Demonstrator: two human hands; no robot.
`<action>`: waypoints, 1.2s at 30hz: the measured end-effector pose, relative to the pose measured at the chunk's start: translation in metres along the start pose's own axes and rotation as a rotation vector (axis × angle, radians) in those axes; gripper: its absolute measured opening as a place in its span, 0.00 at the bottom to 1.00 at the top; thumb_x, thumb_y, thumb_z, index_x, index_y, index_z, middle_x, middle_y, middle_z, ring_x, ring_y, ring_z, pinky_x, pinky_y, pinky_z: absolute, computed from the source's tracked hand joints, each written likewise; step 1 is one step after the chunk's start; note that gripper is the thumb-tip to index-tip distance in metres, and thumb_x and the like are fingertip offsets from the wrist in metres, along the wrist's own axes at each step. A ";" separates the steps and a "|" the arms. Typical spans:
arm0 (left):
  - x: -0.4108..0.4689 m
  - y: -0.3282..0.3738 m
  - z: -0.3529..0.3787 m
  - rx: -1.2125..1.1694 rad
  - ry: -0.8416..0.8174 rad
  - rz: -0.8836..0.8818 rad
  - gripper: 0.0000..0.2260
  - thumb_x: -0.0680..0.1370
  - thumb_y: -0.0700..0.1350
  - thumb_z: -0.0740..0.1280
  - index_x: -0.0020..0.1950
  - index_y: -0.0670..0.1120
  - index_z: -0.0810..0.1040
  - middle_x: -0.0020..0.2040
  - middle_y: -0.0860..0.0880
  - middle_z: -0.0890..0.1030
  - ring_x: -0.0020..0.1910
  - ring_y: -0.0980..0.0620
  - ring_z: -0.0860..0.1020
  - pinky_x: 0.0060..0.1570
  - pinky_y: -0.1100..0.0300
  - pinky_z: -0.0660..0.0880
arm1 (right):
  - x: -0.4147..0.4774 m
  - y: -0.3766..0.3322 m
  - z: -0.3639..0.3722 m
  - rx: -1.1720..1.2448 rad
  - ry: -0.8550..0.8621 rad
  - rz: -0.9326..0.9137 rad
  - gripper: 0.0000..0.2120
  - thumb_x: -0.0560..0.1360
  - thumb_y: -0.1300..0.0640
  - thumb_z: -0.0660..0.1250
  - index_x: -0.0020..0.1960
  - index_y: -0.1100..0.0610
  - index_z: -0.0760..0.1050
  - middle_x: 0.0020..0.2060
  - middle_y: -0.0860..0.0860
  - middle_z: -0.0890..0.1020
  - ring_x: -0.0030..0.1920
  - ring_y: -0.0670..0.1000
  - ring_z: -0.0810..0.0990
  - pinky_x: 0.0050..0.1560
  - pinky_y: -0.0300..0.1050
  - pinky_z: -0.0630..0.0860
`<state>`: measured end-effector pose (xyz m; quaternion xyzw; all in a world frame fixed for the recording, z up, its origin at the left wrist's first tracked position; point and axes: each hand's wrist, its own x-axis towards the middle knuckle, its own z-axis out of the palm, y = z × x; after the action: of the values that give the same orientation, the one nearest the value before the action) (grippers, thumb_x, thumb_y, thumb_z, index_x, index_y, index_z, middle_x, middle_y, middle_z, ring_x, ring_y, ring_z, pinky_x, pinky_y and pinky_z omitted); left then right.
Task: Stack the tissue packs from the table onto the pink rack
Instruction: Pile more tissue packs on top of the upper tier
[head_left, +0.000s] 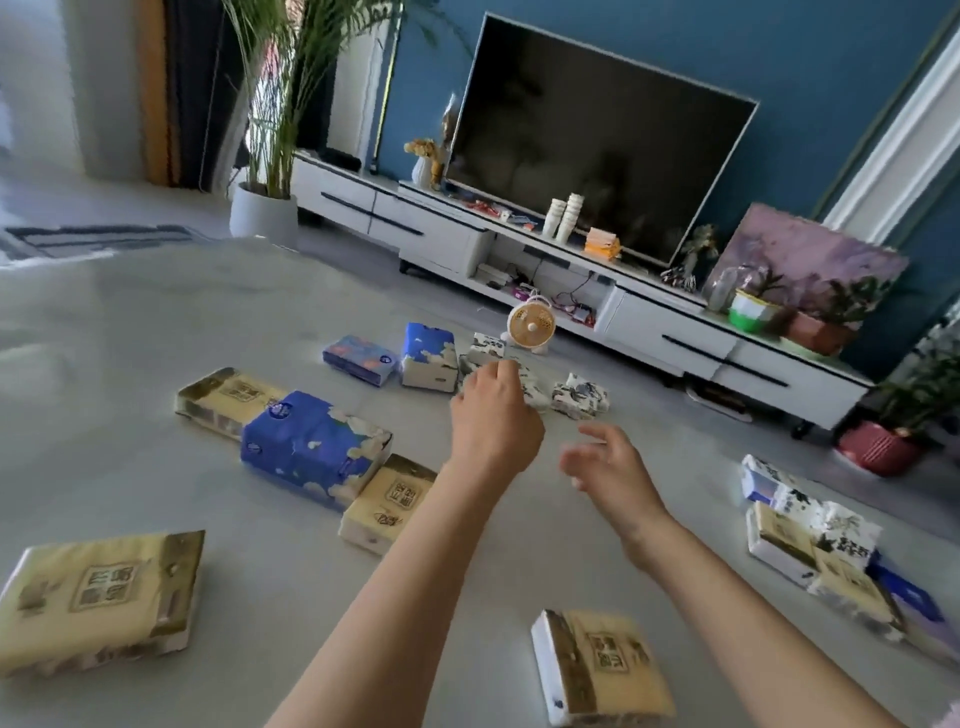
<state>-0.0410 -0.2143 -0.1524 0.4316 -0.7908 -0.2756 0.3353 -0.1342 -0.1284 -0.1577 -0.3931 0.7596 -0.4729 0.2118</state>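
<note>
Several tissue packs lie on the grey table. Yellow packs sit at near left, near centre and mid-table. A big blue pack rests across another yellow pack. At the far edge are two blue packs and white patterned packs. My left hand is curled over one white patterned pack; its fingers are hidden. My right hand hovers open just right of it. The pink rack is not clearly in view.
A pile of mixed packs sits at the table's right edge. A small orange fan stands on the floor beyond the table. Behind it are a white TV cabinet, a TV and potted plants.
</note>
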 end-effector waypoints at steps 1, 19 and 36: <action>0.009 -0.003 0.002 0.050 0.002 0.017 0.21 0.74 0.38 0.59 0.68 0.44 0.64 0.68 0.44 0.67 0.68 0.44 0.62 0.65 0.50 0.61 | 0.016 0.000 0.005 -0.029 0.020 0.003 0.18 0.74 0.66 0.62 0.63 0.56 0.66 0.51 0.53 0.76 0.42 0.47 0.74 0.41 0.39 0.70; 0.037 -0.048 0.037 0.260 -0.054 -0.034 0.28 0.76 0.52 0.59 0.71 0.40 0.57 0.67 0.43 0.63 0.66 0.42 0.60 0.63 0.52 0.58 | 0.127 -0.014 0.048 -0.803 -0.305 -0.105 0.25 0.59 0.47 0.61 0.55 0.49 0.74 0.57 0.55 0.72 0.62 0.56 0.67 0.65 0.49 0.63; -0.005 0.035 -0.016 -0.078 -0.330 0.201 0.12 0.74 0.39 0.64 0.56 0.43 0.69 0.52 0.45 0.76 0.46 0.48 0.74 0.42 0.58 0.72 | -0.001 -0.072 -0.057 -0.950 -0.204 -0.242 0.10 0.65 0.52 0.71 0.46 0.50 0.75 0.38 0.49 0.81 0.40 0.50 0.79 0.36 0.40 0.73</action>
<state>-0.0440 -0.1954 -0.1190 0.2862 -0.8627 -0.3384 0.2437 -0.1440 -0.1137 -0.0678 -0.5754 0.8156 -0.0550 0.0261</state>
